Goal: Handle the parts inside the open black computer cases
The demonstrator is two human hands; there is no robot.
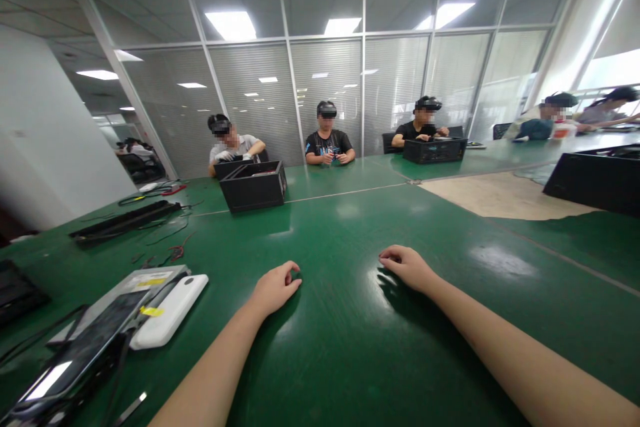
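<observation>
My left hand [277,288] rests low over the green table [345,340], fingers loosely curled and the thumb apart from them. Nothing shows in it. To its right, across a stretch of tabletop, is my right hand [409,268], also loosely bent with nothing visible in it; its shadow falls on the table beneath. Left of my left hand lies a white rounded device [173,313] with a strip of yellow tape. Beside that is a dark flat-screened device [93,340] with black cables, partly over a grey panel [155,277].
Across the table sit several people with headsets. Black boxes [255,188] [435,151] stand before two of them; another black case [595,180] is at right, near a beige sheet [495,193]. A long black part [125,220] and loose wires [177,251] lie at left.
</observation>
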